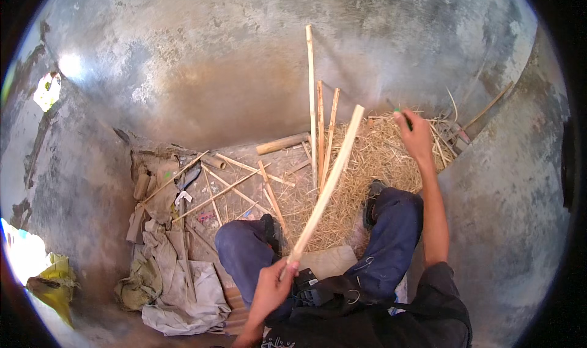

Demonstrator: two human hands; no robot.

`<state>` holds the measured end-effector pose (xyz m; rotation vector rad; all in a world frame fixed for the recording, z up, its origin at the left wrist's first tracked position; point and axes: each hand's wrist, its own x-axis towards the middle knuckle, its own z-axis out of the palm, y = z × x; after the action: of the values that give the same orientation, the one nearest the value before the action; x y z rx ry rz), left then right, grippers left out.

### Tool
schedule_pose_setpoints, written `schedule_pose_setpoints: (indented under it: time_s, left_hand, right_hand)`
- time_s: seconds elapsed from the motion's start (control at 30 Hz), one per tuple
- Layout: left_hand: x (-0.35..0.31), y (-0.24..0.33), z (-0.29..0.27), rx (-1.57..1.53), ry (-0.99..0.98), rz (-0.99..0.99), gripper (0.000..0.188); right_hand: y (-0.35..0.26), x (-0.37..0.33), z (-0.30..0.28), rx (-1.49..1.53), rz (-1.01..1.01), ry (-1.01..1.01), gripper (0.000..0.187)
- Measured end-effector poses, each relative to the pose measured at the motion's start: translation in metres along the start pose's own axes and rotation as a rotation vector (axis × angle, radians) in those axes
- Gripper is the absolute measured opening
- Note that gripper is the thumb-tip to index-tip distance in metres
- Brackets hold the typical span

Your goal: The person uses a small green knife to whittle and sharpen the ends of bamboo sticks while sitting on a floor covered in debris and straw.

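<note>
My left hand is closed round the lower end of a long pale split-bamboo strip. The strip slants up and away to the right, its flat light face showing. Raised over the straw on the right, my right hand grips a small tool with a green handle. A thin dark part seems to point from it toward the wall; the fingers hide the rest, so its kind is unclear. Strip and tool are well apart.
Bamboo sticks lean on the grey wall ahead. Shavings heap between my feet and the wall. To the left lie loose bamboo sticks, a thick bamboo piece and crumpled sacks. Walls close in on both sides.
</note>
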<state>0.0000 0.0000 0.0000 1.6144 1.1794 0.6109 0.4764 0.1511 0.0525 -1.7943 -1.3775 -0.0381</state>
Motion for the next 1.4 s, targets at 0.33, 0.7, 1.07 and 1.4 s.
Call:
schedule_pose_setpoints:
  time_s: [0.33,0.7,1.07,1.4]
  left_hand:
    - [0.054,0.031,-0.027,-0.272,0.014,-0.035,0.029]
    - [0.060,0.032,-0.011,-0.077,-0.185,-0.017,0.025]
    - [0.083,0.066,0.011,-0.321,0.007,0.066,0.022]
    - [0.081,0.076,0.023,-0.318,0.071,0.115,0.022]
  right_hand:
    - [-0.080,-0.105,0.055,0.461,-0.032,-0.228,0.035]
    - [-0.132,-0.125,0.049,0.928,0.145,-0.354,0.031]
    - [-0.133,-0.127,0.029,0.768,-0.088,-0.346,0.030]
    - [-0.121,-0.147,0.020,0.278,-0.490,-0.188,0.030]
